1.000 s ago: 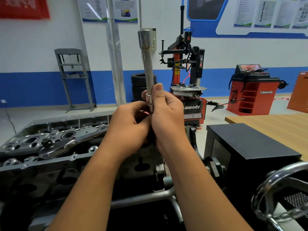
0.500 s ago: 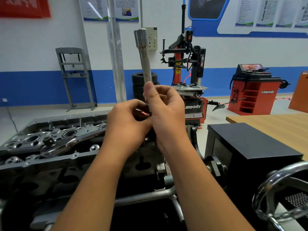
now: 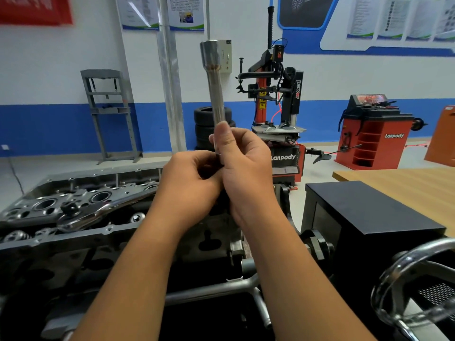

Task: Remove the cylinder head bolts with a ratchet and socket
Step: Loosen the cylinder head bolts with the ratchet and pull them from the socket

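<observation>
Two hands (image 3: 216, 178), one long socket (image 3: 215, 94), one ratchet (image 3: 98, 212), one cylinder head (image 3: 37, 207), three stacked tyres (image 3: 204, 126).

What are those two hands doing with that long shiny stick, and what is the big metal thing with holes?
The picture comes from a camera worn on a person's head, so you see their own arms. Both hands, left hand and right hand, hold a long socket extension upright; it is a tool for reaching deep bolts. What is at its bottom end is hidden by the fingers. The big metal thing is an engine's cylinder head. The ratchet, the handle that turns the tool, lies on top of it. Behind stand red tyre-shop machines and stacked tyres.
</observation>
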### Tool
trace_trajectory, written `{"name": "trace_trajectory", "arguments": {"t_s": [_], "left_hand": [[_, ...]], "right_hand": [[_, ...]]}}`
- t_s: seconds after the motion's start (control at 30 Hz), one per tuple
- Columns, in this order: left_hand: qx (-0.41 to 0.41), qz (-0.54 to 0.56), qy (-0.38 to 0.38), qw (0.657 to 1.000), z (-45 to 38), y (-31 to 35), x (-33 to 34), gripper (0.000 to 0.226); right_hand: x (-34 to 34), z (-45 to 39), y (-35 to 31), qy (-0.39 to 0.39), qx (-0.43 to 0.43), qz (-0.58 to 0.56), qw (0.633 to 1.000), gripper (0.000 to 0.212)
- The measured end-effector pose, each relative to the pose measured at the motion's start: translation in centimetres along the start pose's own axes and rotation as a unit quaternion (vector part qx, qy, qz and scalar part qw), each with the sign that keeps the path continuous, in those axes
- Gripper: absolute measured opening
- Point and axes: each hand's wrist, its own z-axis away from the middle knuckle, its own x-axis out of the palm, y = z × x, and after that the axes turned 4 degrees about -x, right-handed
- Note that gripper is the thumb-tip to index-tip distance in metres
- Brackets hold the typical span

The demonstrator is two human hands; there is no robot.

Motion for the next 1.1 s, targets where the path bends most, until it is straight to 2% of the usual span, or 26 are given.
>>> {"name": "trace_trajectory", "arguments": {"t_s": [0.1,0.27,0.37,0.43,0.6,0.7,0.77,0.83,0.9,0.97,1.03,1.1], "left_hand": [[-0.011,0.038,-0.038,0.998,0.15,0.26,-0.14,0.026],[-0.012,-0.016,0.035,0.999,-0.1,-0.05,0.0,0.021],[-0.007,0.002,-0.003,1.0,-0.05,-0.03,-0.1,0.025],[-0.007,0.019,-0.026,0.999,0.06,0.14,-0.12,0.027],[-0.014,-0.033,0.038,0.999,-0.16,0.02,0.12,0.023],[-0.017,-0.007,0.002,1.0,-0.09,0.06,-0.07,0.024],[-0.021,0.019,-0.026,0.999,0.04,0.21,-0.18,0.024],[-0.022,0.013,-0.021,0.999,0.0,0.26,-0.13,0.02],[-0.023,-0.01,0.006,1.0,-0.11,0.13,0.06,0.012],[-0.025,-0.033,0.033,0.999,-0.17,0.02,0.13,0.013],[-0.017,-0.034,0.016,0.999,-0.14,-0.01,0.07,0.016],[-0.019,0.0,-0.023,1.0,-0.03,0.09,-0.12,0.021]], "right_hand": [[0.15,-0.04,-0.07,0.004,0.002,0.0,1.0,0.042],[-0.05,0.03,-0.03,-0.006,-0.003,-0.008,1.0,0.028],[0.0,0.14,0.04,-0.014,-0.005,0.001,1.0,0.024],[0.14,0.12,-0.14,-0.001,-0.001,0.001,1.0,0.033],[-0.08,-0.03,-0.04,0.0,0.008,-0.036,0.999,0.025],[-0.08,-0.01,0.12,-0.017,0.0,-0.001,1.0,0.025],[0.08,0.01,0.11,-0.009,-0.002,0.008,1.0,0.036],[0.23,0.08,-0.13,0.007,-0.001,-0.006,1.0,0.049],[0.23,0.05,-0.29,0.005,0.003,-0.026,1.0,0.044],[0.11,-0.1,-0.23,0.003,0.008,-0.018,1.0,0.034],[0.13,-0.07,-0.11,-0.002,0.004,-0.003,1.0,0.031],[0.23,0.05,-0.06,0.0,0.002,-0.004,1.0,0.04]]}}
